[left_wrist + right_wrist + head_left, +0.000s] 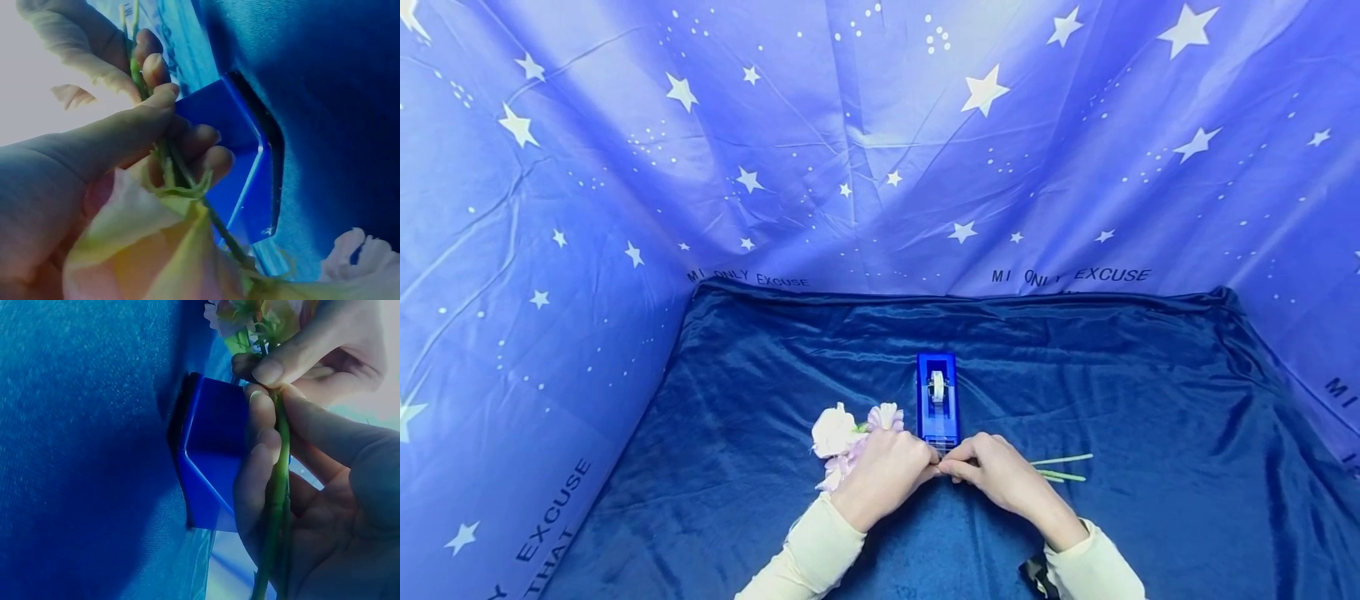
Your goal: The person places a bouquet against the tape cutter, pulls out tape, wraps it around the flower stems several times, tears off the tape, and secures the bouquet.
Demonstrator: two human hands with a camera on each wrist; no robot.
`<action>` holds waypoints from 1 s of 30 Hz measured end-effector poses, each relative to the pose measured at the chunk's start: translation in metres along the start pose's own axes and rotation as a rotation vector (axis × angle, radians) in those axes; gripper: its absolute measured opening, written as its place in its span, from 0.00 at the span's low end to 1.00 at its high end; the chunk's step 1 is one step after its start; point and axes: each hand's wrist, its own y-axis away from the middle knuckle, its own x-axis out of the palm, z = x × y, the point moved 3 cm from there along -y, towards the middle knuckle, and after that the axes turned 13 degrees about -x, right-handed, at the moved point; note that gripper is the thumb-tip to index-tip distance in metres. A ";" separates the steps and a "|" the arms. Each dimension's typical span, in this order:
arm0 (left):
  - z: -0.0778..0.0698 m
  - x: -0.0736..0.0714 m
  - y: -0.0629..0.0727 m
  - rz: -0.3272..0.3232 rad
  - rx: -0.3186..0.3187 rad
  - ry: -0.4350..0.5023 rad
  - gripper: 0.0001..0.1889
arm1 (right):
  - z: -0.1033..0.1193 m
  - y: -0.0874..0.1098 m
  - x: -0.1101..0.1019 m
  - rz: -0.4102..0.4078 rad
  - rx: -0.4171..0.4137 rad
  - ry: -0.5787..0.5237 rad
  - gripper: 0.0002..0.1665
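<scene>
Pale pink and white flowers (837, 431) lie to the left, their green stems (277, 494) running rightward through both hands. My left hand (889, 467) grips the stems just below the blooms, thumb laid over the curled fingers. Close against it, my right hand (992, 469) pinches the same stems between thumb and fingertips, and the stem ends stick out past it on the right. Just beyond the fingertips stands a blue tape dispenser (937, 425) with a roll of clear tape (937, 387) in it. In the left wrist view a large bloom (150, 250) covers part of the left hand.
A dark blue, wrinkled cloth (1150, 392) covers the table. Blue curtains with white stars (850, 150) close off the back and both sides. Beside the right sleeve lies a small dark object (1037, 577) at the near edge.
</scene>
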 end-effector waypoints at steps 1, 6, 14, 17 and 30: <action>0.000 0.000 0.000 0.007 -0.006 0.007 0.11 | 0.000 0.000 0.000 -0.004 -0.007 0.002 0.13; -0.001 -0.002 -0.002 0.026 -0.016 0.035 0.10 | -0.001 0.000 -0.001 -0.020 -0.028 0.019 0.11; 0.001 -0.002 -0.004 0.092 0.009 0.076 0.09 | -0.002 0.001 0.000 -0.037 -0.044 0.030 0.07; 0.003 -0.002 -0.005 0.138 0.011 0.086 0.10 | -0.001 0.001 0.000 -0.044 -0.044 0.034 0.06; 0.006 -0.009 -0.008 0.295 0.040 0.145 0.08 | -0.001 0.002 -0.001 -0.072 -0.048 0.085 0.03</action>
